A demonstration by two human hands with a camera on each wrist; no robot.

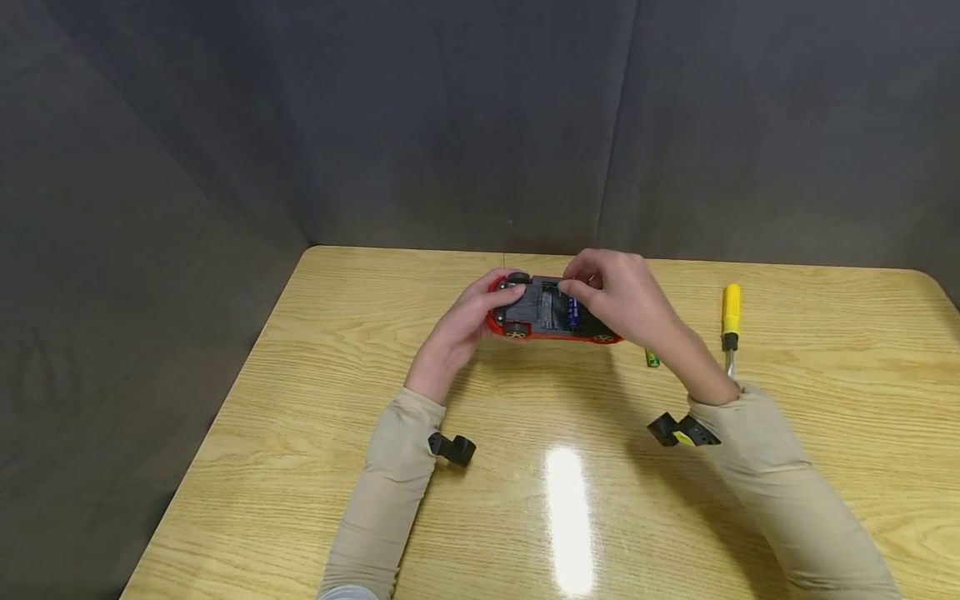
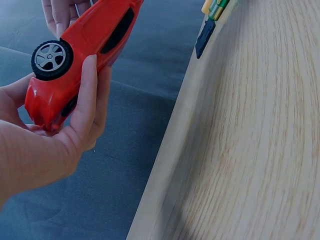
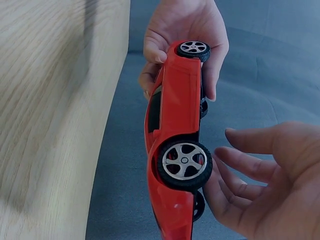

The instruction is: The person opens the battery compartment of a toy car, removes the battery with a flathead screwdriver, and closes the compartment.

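Your left hand [image 1: 465, 321] is clamped round one end of the red toy car [image 1: 551, 337], thumb across its dark underside, holding it raised above the far part of the bench [image 1: 337, 350] with that underside toward your head camera. Your right hand [image 1: 624, 293] is bent over the open compartment [image 1: 550, 307], thumb and forefinger apart with a visible gap in the right wrist view. A blue battery [image 1: 573, 313] lies inside, beside your right fingers. Near your right wrist, on the bench, are a green battery [image 1: 652, 358] and a yellow-handled screwdriver [image 1: 731, 310], its shaft running toward your sleeve.
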